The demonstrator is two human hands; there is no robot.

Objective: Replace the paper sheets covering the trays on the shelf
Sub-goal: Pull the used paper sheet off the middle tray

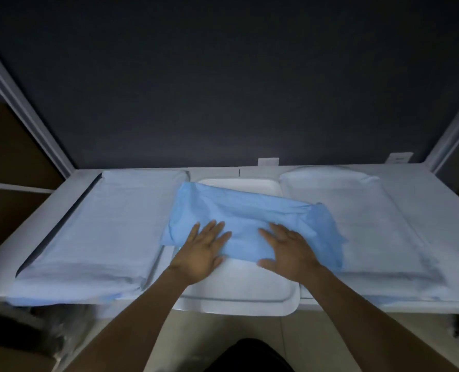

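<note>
- Blue paper sheet [250,218], brighter than its neighbours, lies rumpled and part-folded across the middle tray [239,294], askew, with its right end spilling over onto the next sheet.
- White tray shows bare at the near end and in a strip at the far end, so the cover is not yet spread.
- Both hands lie flat on the sheet's near part with fingers straight and spread, left hand [201,251] toward its left end and right hand [290,253] toward the middle; neither pinches the paper.
- To do this step well, I would smooth outward from the centre with flat palms, square the sheet to the tray's long sides, then draw the near edge down over the front rim; thin paper probably tears or creases if dragged hard.
- Pale sheets already cover the left tray [102,224] and the right tray [370,224], both close beside the middle one, so sideways sweeps risk shifting them.
- Open room lies mostly toward the shelf [215,173] front, where the tray overhangs the edge slightly; the dark back panel [223,76] closes the far side.
</note>
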